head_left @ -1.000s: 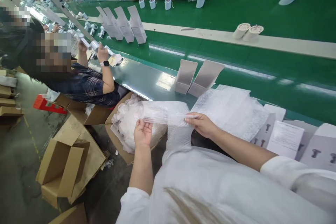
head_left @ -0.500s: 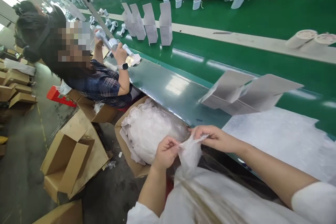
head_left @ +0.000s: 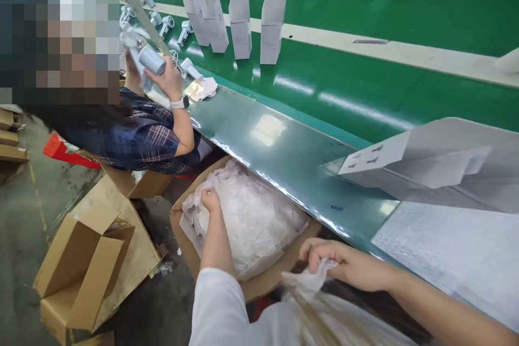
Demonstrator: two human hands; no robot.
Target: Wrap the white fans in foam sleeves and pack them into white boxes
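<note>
So, a crumpled wisp of clear bubble wrap (head_left: 308, 275) sits pinched in the right hand (head_left: 348, 265), its fingers curled closely over the plastic. Down and to the left of that hand, the left hand (head_left: 210, 200) is drawn narrow, fingertips gathered on a heaped mass of clear plastic bubble wrap (head_left: 247, 216). The heap fills a brown corrugated cardboard box (head_left: 259, 286) directly beneath the left hand, and the box's edge passes just under the right hand. Beyond the right hand, a flat sheet of white bubble wrap (head_left: 446, 265) lies on a glossy teal bench (head_left: 275, 151), with a folded white paperboard carton (head_left: 430, 162) tilted just above it. Farther ahead of both hands, tall white cartons (head_left: 241, 16) stand upright on a green conveyor belt (head_left: 336, 97). Left of the left hand, a co-worker in a dark plaid shirt (head_left: 150, 140) holds a silver cylinder (head_left: 152, 59) up in one hand (head_left: 168, 81).
</note>
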